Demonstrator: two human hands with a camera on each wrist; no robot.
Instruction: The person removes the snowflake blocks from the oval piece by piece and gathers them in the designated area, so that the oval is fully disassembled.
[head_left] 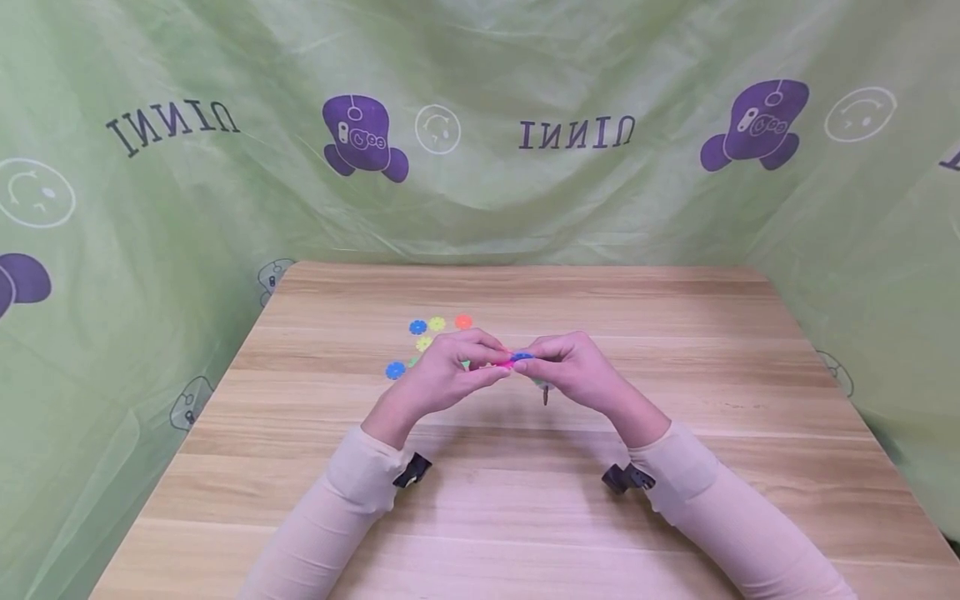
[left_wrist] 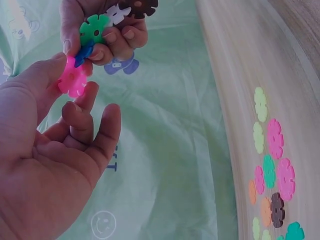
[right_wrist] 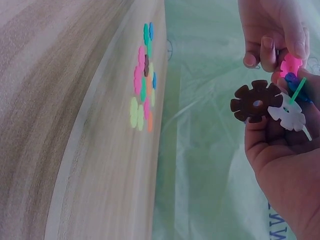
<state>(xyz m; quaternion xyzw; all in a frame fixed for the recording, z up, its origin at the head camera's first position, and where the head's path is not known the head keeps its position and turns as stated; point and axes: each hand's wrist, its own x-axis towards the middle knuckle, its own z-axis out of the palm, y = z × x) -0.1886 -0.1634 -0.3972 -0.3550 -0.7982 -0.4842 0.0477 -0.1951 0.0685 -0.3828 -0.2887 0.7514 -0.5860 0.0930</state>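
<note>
Both hands meet in front of the body in the head view, above the table. My left hand [head_left: 444,371] pinches a pink snowflake disc [left_wrist: 72,80] between thumb and fingers. My right hand [head_left: 585,373] grips a short chain of slotted discs: a blue disc [left_wrist: 84,54], a green disc [left_wrist: 93,30], a white disc [right_wrist: 287,114] and a brown disc [right_wrist: 256,101] at the far end. The pink disc's edge sits right at the blue one. In the left wrist view, the left hand's other fingers spread loosely below the pink disc.
Loose snowflake discs in several colours lie flat on the wooden table [head_left: 300,392], beyond and left of the hands. Among them are a blue disc [head_left: 395,370] and an orange disc [head_left: 463,322]. A green printed curtain [head_left: 480,208] surrounds the table.
</note>
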